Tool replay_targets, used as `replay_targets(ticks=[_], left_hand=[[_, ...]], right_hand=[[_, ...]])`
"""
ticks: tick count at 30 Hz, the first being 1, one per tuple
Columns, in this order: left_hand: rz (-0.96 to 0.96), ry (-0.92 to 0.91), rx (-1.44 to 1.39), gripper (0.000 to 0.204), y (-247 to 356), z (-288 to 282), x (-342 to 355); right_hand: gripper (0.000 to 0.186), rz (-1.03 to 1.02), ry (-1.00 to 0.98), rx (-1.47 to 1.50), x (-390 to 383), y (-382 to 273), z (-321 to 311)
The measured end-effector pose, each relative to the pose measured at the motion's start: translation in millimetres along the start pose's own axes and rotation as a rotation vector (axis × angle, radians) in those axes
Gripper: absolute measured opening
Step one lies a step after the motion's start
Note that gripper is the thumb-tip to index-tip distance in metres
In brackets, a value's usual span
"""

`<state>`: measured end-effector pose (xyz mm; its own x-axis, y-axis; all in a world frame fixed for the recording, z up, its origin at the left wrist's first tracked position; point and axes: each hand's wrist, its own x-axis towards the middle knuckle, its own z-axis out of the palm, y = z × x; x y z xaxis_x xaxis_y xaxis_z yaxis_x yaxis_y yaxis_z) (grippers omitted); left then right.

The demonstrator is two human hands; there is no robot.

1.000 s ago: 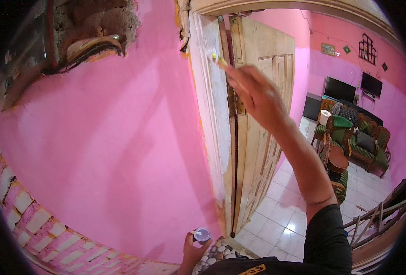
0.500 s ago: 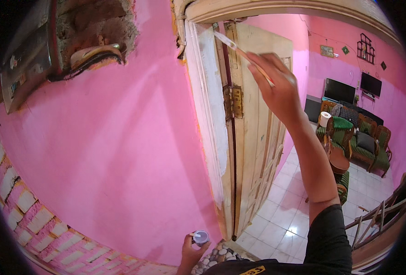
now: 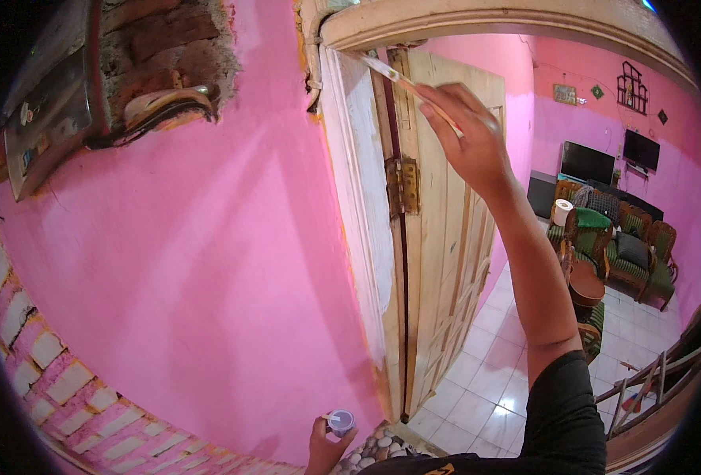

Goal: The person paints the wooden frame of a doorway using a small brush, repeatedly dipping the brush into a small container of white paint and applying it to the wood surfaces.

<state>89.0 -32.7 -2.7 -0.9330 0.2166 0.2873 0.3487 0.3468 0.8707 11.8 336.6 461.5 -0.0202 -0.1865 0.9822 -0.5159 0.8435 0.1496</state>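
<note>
A slim wooden paintbrush (image 3: 405, 82) is gripped in the right hand (image 3: 472, 141) at the white-streaked wooden doorframe's (image 3: 360, 127) upper-left corner, a small round purplish cup (image 3: 340, 423) in the left hand (image 3: 326, 448); by a slip, the smooth pink wall (image 3: 208, 269) could be smeared.

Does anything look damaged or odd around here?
Yes: at the picture's upper left, the pink wall has a ragged patch of bare brick, as if its surface broke away. The door's hinge also looks stained, perhaps rusty.

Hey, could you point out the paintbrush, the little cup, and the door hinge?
Paintbrush (image 3: 406, 82): head view, on its handle above the fingers.
Little cup (image 3: 340, 420): head view, on its round top.
Door hinge (image 3: 412, 188): head view, on its right-hand plate.
</note>
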Motion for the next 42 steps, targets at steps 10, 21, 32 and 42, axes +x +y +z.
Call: replay_targets(ticks=[10,21,32,42], left_hand=[[-0.052,-0.028,-0.061,0.063,6.7,3.9,2.5],[-0.001,-0.088,-0.015,0.060,12.7,10.7,14.6],[-0.056,-0.051,0.020,0.063,12.7,-5.8,-2.9],[-0.015,-0.124,-0.020,0.066,15.7,7.3,9.1]], right_hand=[[0.033,0.146,-0.339,0.087,-83.0,-13.6,3.5],[0.031,0.034,-0.055,0.094,-38.6,7.1,-1.7],[0.028,0.119,-0.282,0.022,-75.9,-27.5,-38.0],[0.031,-0.024,-0.146,0.027,-23.0,-32.9,22.9]])
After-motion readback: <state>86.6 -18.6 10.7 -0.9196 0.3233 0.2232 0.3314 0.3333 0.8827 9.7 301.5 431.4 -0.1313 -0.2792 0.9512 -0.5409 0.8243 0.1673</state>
